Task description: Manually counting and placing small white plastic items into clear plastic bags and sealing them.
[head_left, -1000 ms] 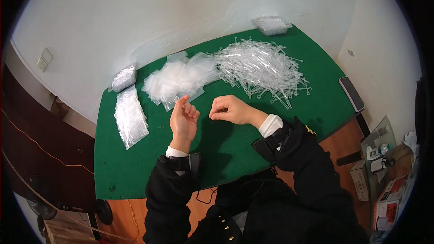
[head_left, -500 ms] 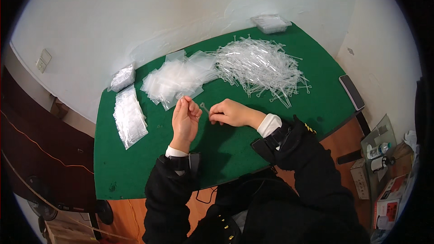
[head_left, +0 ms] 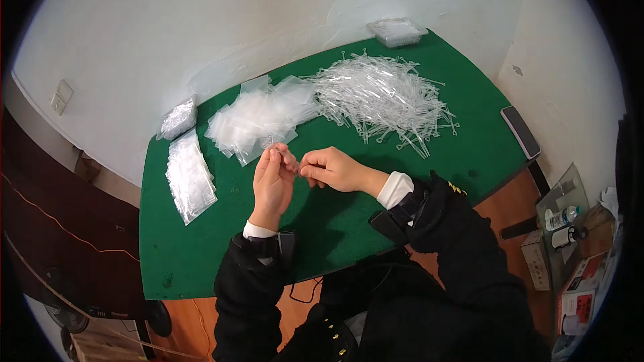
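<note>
My left hand (head_left: 272, 184) is closed, fingertips pinching a small clear plastic piece that blends with the bags behind it. Beside it, my right hand (head_left: 339, 169) is closed on a thin clear plastic stick (head_left: 296, 169), whose far end meets my left fingers. Just beyond the hands lies a loose heap of flat clear plastic bags (head_left: 251, 117). To its right spreads a large pile of clear plastic sticks (head_left: 379, 97) with small ring-shaped ends. Fingers hide most of what both hands hold.
A stack of filled clear bags (head_left: 190, 177) lies at the left of the green table (head_left: 201, 255), below a clear box (head_left: 178, 118). Another clear box (head_left: 397, 32) stands at the back right. A phone (head_left: 520, 131) rests at the right edge. Bottles (head_left: 562, 218) stand on a glass shelf.
My right hand has moved slightly left, bringing the stick's ring end up to my left fingers. My left hand stays nearly in place, its fingers curled around the meeting point.
</note>
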Action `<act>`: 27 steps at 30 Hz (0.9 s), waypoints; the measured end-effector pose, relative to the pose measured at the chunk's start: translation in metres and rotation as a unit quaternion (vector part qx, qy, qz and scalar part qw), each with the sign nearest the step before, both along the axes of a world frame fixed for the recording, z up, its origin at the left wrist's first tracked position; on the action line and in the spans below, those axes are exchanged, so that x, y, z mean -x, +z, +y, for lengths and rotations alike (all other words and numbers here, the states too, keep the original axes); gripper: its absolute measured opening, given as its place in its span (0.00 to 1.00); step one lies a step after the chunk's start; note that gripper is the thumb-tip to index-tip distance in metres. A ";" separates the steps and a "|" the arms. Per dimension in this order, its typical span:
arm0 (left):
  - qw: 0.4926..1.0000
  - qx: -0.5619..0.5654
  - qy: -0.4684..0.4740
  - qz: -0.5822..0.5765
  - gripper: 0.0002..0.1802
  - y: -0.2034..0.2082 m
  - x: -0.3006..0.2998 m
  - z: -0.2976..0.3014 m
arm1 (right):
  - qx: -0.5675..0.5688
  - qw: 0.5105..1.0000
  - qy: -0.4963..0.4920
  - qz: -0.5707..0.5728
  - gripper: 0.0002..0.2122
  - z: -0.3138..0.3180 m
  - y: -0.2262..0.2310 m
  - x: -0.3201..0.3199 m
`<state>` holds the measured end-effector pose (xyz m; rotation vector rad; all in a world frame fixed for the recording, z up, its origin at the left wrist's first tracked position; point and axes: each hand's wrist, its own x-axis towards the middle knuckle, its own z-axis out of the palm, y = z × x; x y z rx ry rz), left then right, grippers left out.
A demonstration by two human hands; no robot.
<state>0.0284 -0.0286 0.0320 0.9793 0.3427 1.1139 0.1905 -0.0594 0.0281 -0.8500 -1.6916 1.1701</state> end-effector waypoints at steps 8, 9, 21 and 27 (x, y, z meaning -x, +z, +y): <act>0.999 -0.037 -0.002 0.036 0.12 -0.005 -0.005 -0.003 | 0.028 0.999 -0.006 0.015 0.09 0.003 -0.004 -0.002; 0.998 -0.044 -0.004 0.040 0.12 -0.005 -0.006 -0.003 | 0.033 0.999 -0.003 0.011 0.09 0.003 -0.005 -0.002; 0.994 -0.099 0.003 0.047 0.13 -0.008 -0.005 -0.003 | 0.034 0.999 -0.005 0.021 0.11 0.004 -0.006 0.000; 0.993 -0.106 0.000 0.053 0.13 -0.008 -0.006 -0.004 | 0.037 0.999 -0.009 0.019 0.11 0.004 -0.007 0.000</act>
